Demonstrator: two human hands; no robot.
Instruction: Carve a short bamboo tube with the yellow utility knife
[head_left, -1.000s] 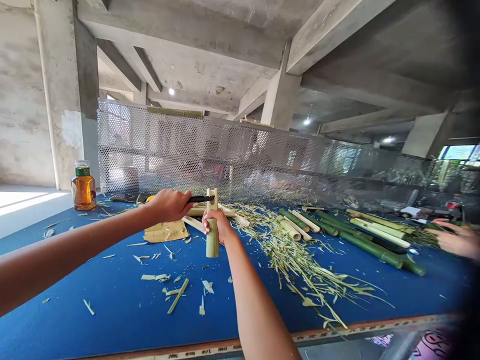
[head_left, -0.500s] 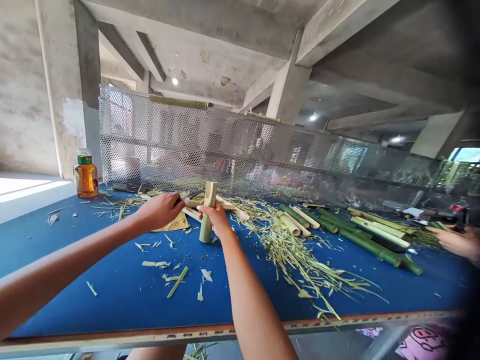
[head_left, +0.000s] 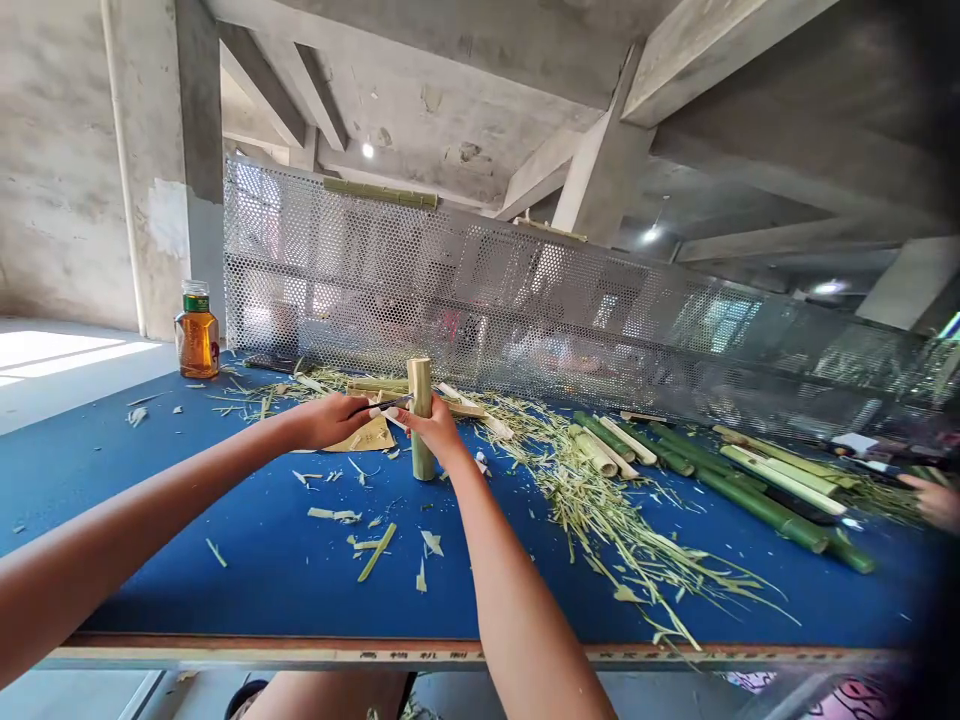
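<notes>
Upright in front of me stands a short bamboo piece [head_left: 421, 385], pale where its skin is shaved off and greener near the bottom. My right hand [head_left: 436, 432] is wrapped round its middle, thumb towards the left. From the left, my left hand [head_left: 336, 420] grips the dark handle of a knife [head_left: 396, 402]. The blade points right and meets the bamboo's left side, just above my right thumb. Its exact contact edge is too small to make out. Beneath my left hand lies a brown sheet of paper or card [head_left: 369, 436].
Bamboo shavings [head_left: 592, 520] spread across the blue tabletop [head_left: 262, 590]. Cut bamboo lengths [head_left: 757, 500] lie at the right. An amber bottle [head_left: 198, 340] stands back left, before a perforated metal screen [head_left: 360, 270]. Another person's hand [head_left: 934, 497] shows at far right.
The knife has come down along the bamboo, from near its top to just above my right thumb. My view has shifted slightly, so the scene sits further right.
</notes>
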